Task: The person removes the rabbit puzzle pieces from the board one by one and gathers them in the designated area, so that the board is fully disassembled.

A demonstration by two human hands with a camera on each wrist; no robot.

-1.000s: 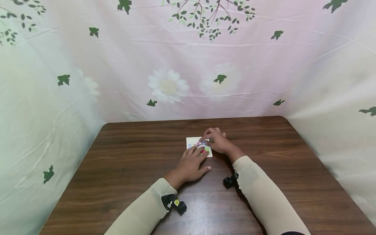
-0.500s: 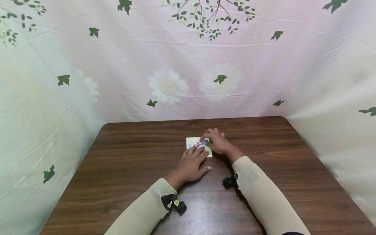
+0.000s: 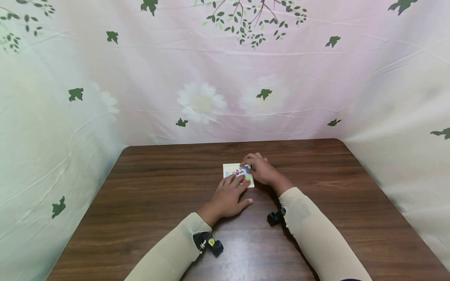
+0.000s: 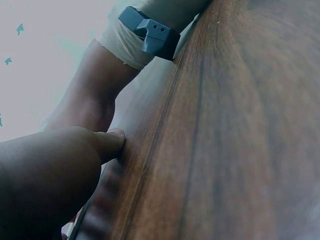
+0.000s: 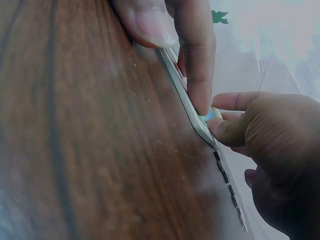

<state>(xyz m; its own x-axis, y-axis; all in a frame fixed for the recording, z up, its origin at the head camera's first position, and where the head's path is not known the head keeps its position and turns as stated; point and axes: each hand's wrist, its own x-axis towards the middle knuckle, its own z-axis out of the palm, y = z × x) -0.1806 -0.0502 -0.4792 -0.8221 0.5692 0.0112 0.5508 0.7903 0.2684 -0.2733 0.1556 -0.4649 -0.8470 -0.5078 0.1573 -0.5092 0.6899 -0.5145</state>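
A small flat board with a white border and a colourful cartoon picture (image 3: 230,168) lies towards the back of the table. My left hand (image 3: 226,197) rests with spread, straight fingers over its near edge; in the left wrist view the left hand (image 4: 55,175) hides most of it. Over the board's right side, my right hand (image 3: 261,170) has curled fingers. The right wrist view shows the right hand (image 5: 280,135) pinching a small flat light-blue piece (image 5: 211,114) between thumb and forefinger, at the board's edge (image 5: 187,107). Fingers cover much of that piece.
The brown wood-grain table (image 3: 151,195) has a pale cloth backdrop (image 3: 225,70) with leaf and flower prints behind and beside it. Each wrist carries a small black camera (image 3: 216,248). A strip with black marks (image 5: 227,180) shows beyond the board in the right wrist view.
The fingers of my right hand have shifted very slightly, showing a little more blue at the board's upper right. My left hand and the board have stayed in place.
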